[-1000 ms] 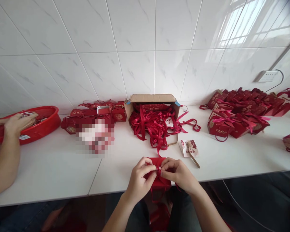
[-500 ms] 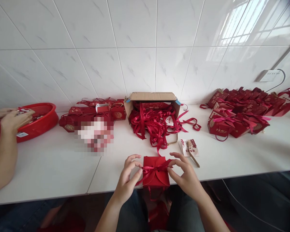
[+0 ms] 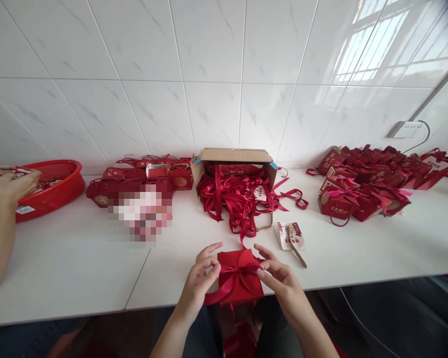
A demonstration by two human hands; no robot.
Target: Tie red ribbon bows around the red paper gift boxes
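A small red gift box sits at the table's front edge, its petal-shaped flaps folded together on top. A dark red satin ribbon crosses the lid and is knotted or looped at the middle. At the left side of the box, my left hand pinches the ribbon between thumb and forefinger. On the other side, my right hand pinches the ribbon near the box's right edge. One ribbon tail hangs down to the left below my left fingers. A red cord handle shows at the box's front.
Behind the box, a cardboard carton lies open with tangled ribbons spilling out. A printed card with a flat stick lies to the right. Finished-looking red boxes stand far right. A co-worker's hands work over a red basin.
My hands have drawn slightly closer together at the ribbon. A longer ribbon tail now drapes at the lower left of the box. The camera view has shifted a little.
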